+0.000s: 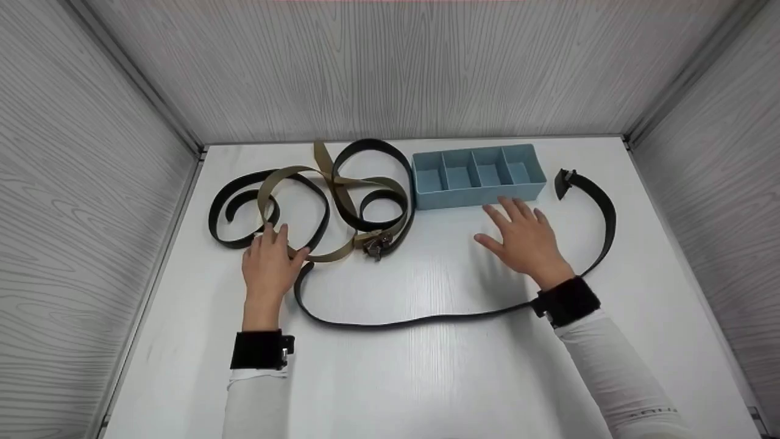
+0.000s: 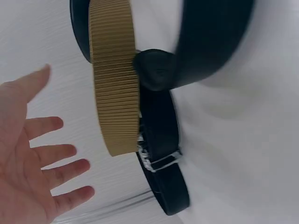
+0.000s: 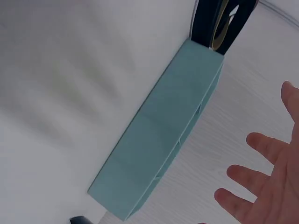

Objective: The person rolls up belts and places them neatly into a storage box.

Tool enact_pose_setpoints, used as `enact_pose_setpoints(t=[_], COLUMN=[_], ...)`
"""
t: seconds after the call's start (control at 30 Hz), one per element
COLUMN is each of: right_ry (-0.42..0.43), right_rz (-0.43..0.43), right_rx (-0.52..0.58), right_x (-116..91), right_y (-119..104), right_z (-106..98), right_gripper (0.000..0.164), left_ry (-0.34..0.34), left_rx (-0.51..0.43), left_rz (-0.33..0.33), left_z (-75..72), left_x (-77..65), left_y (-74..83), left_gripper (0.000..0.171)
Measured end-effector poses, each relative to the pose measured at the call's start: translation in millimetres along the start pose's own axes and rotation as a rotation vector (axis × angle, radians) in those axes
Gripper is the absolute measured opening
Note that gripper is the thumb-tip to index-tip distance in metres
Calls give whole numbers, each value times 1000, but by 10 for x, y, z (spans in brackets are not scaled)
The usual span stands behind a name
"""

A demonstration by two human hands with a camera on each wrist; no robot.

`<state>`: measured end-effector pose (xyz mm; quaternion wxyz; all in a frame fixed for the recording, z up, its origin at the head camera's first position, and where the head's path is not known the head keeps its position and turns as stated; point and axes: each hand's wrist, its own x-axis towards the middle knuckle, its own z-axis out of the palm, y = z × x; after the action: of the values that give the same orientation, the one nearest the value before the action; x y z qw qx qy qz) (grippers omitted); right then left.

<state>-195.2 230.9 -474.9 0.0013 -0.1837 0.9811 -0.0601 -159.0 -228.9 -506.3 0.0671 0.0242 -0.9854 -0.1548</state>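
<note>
My left hand (image 1: pixel 271 265) hovers with fingers spread by the near side of a looped black belt (image 1: pixel 214 213); whether it touches is unclear. A tan webbing belt (image 1: pixel 323 157) tangles through that belt and a coiled black belt (image 1: pixel 381 146), with metal buckles (image 1: pixel 376 245) bunched at the front. In the left wrist view, the palm and spread fingers stand apart from the ribbed tan strap (image 2: pixel 114 84). My right hand (image 1: pixel 524 244), fingers spread and holding nothing, is over the table just in front of a blue four-slot box (image 1: pixel 451 199).
A long black belt (image 1: pixel 378 325) curves across the table front, passing under the right wrist. Its buckle end (image 1: pixel 562 183) lies right of the box. Grey wood-grain panels (image 1: pixel 414 73) wall the white table (image 1: pixel 390 378) at the back and sides.
</note>
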Motion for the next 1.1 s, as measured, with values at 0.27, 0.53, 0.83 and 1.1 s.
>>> enact_pose_setpoints(t=[0.27, 0.53, 0.83, 1.1], right_ry=[-145, -337, -300, -285], right_rz=[-156, -375, -410, -344], right_rx=[63, 307, 333, 310], right_x=[-155, -296, -296, -267], right_y=[-459, -697, -580, -385], right_z=[339, 693, 747, 694], right_gripper=[66, 51, 9, 10], left_ry=[-108, -272, -337, -438], left_rx=[-70, -57, -16, -120], left_rz=[-104, -150, 26, 175], left_z=[200, 364, 447, 546], left_x=[-254, -272, -288, -339], left_y=[-32, -34, 90, 453], left_gripper=[52, 28, 21, 37])
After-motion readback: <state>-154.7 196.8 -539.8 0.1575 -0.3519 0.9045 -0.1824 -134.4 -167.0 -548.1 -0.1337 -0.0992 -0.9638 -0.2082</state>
